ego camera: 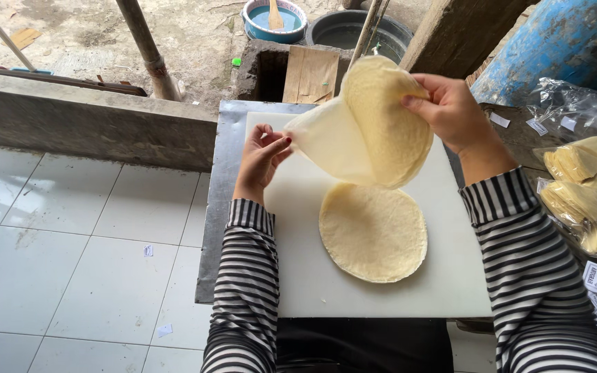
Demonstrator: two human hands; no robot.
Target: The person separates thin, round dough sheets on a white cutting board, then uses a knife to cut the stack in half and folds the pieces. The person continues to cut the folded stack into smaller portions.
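Hands: the left hand (262, 153) pinches the near-left edge of a thin, pale wrapper sheet (329, 141) between thumb and fingertips; the right hand (450, 110) is closed on the upper right rim of a round flatbread-like wrapper (388, 117), thumb on the near face, fingers behind.

Held pieces: both are lifted above the worktop and overlap in the middle — the paler sheet hangs down-left from the round one, so the two appear to be parting along that overlap, though the exact line of contact is hard to see.

Key relation: the pair's long axis runs from lower left to upper right, one hand at each end; the left hand sits lower and closer to the board, the right higher and farther back.

Board: a white cutting board (450, 276) lies on a grey metal worktop (215, 221).

Stack: a round pile of wrappers (373, 231) lies flat on the board, directly below the lifted pieces and between the two striped sleeves, apart from both hands.

Right side: clear bags of folded yellow wrappers (585, 190) and small paper labels (595, 276) lie well right of the board.

Beyond: a blue basin (274, 19) stands on the ground outside.
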